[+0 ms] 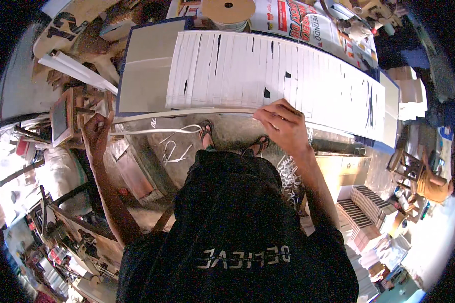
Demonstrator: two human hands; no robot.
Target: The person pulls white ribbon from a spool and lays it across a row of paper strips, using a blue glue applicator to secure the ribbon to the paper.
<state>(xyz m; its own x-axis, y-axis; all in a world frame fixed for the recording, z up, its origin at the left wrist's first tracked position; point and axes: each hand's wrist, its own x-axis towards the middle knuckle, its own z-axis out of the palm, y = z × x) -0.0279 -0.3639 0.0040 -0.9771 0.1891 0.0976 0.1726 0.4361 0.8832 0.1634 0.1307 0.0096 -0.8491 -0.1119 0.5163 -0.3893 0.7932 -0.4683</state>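
Observation:
A long white strip is stretched along the near edge of the work surface, between my two hands. My left hand is closed on its left end, just off the board's near left corner. Fingers pinched, my right hand grips the strip at the near edge of a white panel. Many narrow white bands lie side by side across this panel, with dark gaps between some of them. Under it is a grey board with blue edges. A loose white length loops below my left hand.
A spool stands behind the panel on a printed sheet. White scraps hang by my right forearm. White rails and a wooden frame are at left; boxes and another person at right.

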